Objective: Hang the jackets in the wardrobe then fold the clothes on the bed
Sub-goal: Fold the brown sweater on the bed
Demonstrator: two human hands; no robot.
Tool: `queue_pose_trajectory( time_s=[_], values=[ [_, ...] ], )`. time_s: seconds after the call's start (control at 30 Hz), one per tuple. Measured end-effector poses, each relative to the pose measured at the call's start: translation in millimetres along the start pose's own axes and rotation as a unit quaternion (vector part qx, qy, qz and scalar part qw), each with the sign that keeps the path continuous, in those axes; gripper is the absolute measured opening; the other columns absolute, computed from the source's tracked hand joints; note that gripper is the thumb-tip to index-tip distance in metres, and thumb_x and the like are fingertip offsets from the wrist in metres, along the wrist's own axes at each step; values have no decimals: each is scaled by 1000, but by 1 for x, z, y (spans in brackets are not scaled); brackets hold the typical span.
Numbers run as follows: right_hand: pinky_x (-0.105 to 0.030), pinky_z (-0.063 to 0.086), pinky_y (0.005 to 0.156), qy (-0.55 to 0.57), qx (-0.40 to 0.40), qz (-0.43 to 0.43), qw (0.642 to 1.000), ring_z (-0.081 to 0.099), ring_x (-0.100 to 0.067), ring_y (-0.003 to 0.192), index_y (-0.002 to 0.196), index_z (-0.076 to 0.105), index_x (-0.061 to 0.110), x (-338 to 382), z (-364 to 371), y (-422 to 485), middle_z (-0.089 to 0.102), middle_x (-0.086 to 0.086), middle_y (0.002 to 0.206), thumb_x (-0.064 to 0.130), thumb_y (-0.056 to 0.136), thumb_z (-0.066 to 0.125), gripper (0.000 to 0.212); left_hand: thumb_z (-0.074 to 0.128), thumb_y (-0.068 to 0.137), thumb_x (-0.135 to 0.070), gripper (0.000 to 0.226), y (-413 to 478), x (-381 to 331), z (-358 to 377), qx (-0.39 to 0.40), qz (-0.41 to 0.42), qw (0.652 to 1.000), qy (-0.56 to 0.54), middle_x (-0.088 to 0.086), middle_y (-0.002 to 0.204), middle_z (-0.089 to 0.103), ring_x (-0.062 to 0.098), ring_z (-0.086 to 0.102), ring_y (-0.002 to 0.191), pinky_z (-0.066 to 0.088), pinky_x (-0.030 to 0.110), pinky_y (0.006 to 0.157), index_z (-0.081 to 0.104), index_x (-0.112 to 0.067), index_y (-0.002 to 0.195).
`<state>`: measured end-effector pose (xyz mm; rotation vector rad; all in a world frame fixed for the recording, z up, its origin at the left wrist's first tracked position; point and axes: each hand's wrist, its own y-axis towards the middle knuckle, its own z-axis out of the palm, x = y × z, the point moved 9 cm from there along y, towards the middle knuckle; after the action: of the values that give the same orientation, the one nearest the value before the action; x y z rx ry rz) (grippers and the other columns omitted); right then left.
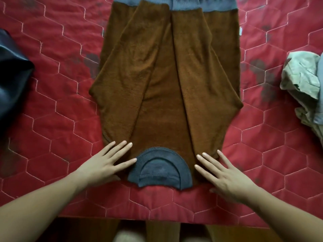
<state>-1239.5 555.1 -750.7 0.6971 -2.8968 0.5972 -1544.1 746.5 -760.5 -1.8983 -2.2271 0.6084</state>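
Brown knit sweater (166,88) — flat on the red quilted bed (52,84) before you, grey collar (160,169) nearest you, both sleeves folded in over the body. Your left hand (106,163) — grip open, fingers straight, pressing the shoulder left of the collar, holding nothing. Your right hand (225,173): likewise flat on the other shoulder. Dark shiny garment (12,75) at left edge; crumpled pale clothes (302,81) at right.

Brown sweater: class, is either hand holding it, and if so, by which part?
Neither holds it. The left hand and right hand lie flat, fingers straight, on the brown sweater either side of its grey collar.
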Motion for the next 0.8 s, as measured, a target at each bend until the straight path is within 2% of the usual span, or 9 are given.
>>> queue_pose_trajectory(
  time_s=[0.07, 0.13, 0.23, 0.33, 0.47, 0.53, 0.63, 0.73, 0.8],
  values=[
    [-58, 11, 125, 3, -57, 9, 998, 15, -31, 157, 163, 17, 11, -10, -6, -6, 16, -12, 170, 17, 97, 53, 75, 67, 81, -31, 95, -2, 8, -10, -47, 2, 999, -11, 21, 167, 9, 35, 13, 155, 30, 55, 118, 16, -30, 162],
    [-59, 14, 124, 2, -84, 1, 996, 20, -30, 155, 161, 22, 8, -18, -8, -4, 21, -11, 169, 7, 98, 41, 66, 60, 73, -23, 99, 0, 11, -12, -59, 14, 998, -3, 22, 167, 11, 35, 15, 155, 29, 56, 118, 17, -28, 162],
    [-71, 21, 117, -22, -93, -10, 995, 23, -32, 155, 157, 37, 9, -21, -7, 6, 27, -10, 167, 14, 99, 42, 58, 60, 66, -19, 104, 0, 12, -7, -30, 16, 999, 16, 22, 167, 9, 36, 12, 155, 22, 58, 119, 19, -23, 162],
    [-71, 20, 117, -23, -102, 16, 994, 24, -33, 154, 154, 43, 11, -26, -10, 16, 29, -8, 166, 23, 102, 44, 53, 53, 67, -10, 100, -4, 26, -10, -25, -26, 999, 6, 21, 167, 13, 35, 16, 155, 24, 57, 119, 20, -17, 162],
    [-70, 29, 114, -31, -88, 0, 996, 31, -34, 151, 151, 49, 17, -27, -18, 21, 37, -8, 163, 26, 103, 46, 49, 37, 79, -6, 73, -1, 27, -32, -65, -12, 998, -24, 14, 156, 42, 31, 40, 146, 34, 54, 115, 44, -9, 151],
    [-70, 37, 108, -12, -107, 12, 994, 45, -35, 143, 140, 62, 20, -29, -37, 24, 54, -7, 150, 25, 105, 42, 41, 56, 78, -1, 64, 2, 35, -51, -102, -51, 989, -99, 9, 145, 57, 26, 54, 135, 41, 44, 111, 57, -9, 142],
    [-55, 49, 105, 153, -155, 94, 972, 69, -23, 115, 120, 71, 22, -49, -85, 38, 74, 2, 115, 14, 95, 49, 34, 80, 70, 6, 75, 5, 69, -69, -123, -237, 906, -329, -4, 120, 72, 19, 72, 107, 52, 31, 93, 58, -26, 135],
    [-26, 53, 84, 387, -159, 239, 876, 71, -14, 90, 112, 65, 33, -104, -127, 52, 73, 9, 96, -6, 82, 63, 50, 75, 84, -1, 51, 20, 110, -111, -169, -333, 819, -435, -13, 95, 72, 6, 70, 85, 56, 28, 80, 60, -36, 116],
    [-21, 47, 71, 428, -188, 288, 836, 65, -12, 79, 100, 66, 33, -155, -164, 69, 69, 9, 84, 1, 87, 65, 34, 74, 88, -8, 36, 43, 154, -149, -215, -351, 785, -462, -18, 94, 71, -2, 67, 84, 52, 18, 78, 64, -37, 107]
  ],
)
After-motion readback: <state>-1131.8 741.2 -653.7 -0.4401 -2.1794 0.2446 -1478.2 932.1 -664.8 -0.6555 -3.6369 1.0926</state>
